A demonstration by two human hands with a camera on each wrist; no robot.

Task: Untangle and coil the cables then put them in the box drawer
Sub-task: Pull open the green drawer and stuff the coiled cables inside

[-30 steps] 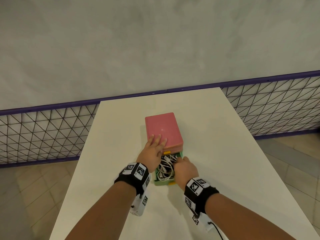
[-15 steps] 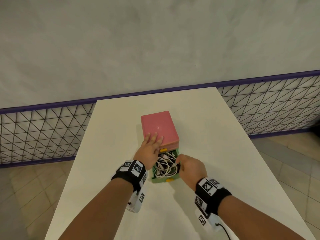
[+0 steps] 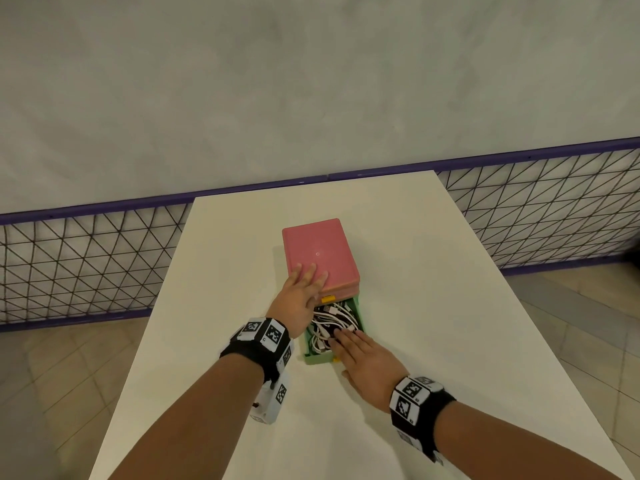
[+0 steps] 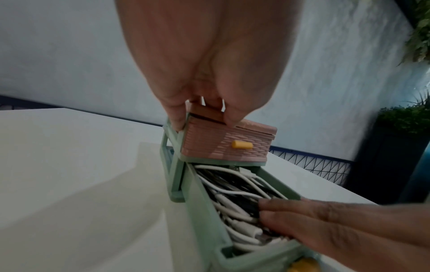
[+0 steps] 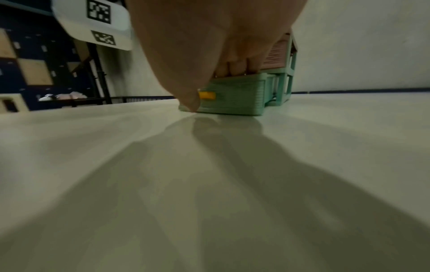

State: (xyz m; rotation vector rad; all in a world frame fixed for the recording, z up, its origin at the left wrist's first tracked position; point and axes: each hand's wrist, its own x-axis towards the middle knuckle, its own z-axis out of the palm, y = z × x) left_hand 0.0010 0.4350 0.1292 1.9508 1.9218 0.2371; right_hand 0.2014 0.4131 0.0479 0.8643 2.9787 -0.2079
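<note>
Pink, smooth and rectangular, the lid of the small plastic drawer box (image 3: 318, 256) runs lengthwise away from the person along the white table (image 3: 433, 306). From the head view, its mint-green lower drawer (image 3: 358, 317) is pulled out toward the person, on the same long axis, and the coiled white and black cables (image 3: 330, 325) lie heaped inside it. The left hand (image 3: 301, 297) lies flat on the near edge of the lid, fingers straight and slightly spread. The right hand (image 3: 369, 362) has its fingers straight and together, pressing down on the cables at the drawer's near end; half a second ago this hand was curled at the drawer's right side, and the box sat a little closer in the picture.

From the left wrist, the pink upper drawer front (image 4: 225, 147) shows a brick-like ribbed texture and a stubby yellow knob (image 4: 242, 144). The left hand's fingers (image 4: 177, 114) rest on the lid's edge and corner. Below, the cables (image 4: 232, 193) fill the green drawer (image 4: 202, 211), with the right hand's fingers (image 4: 291, 208) laid flat across them.

From the right wrist, the picture is dim. The green drawer's ribbed front (image 5: 239, 95) carries a yellow knob (image 5: 207, 95); the right hand's fingertips (image 5: 235, 68) reach over its top rim, and the thumb seems to touch the table by the front.
</note>
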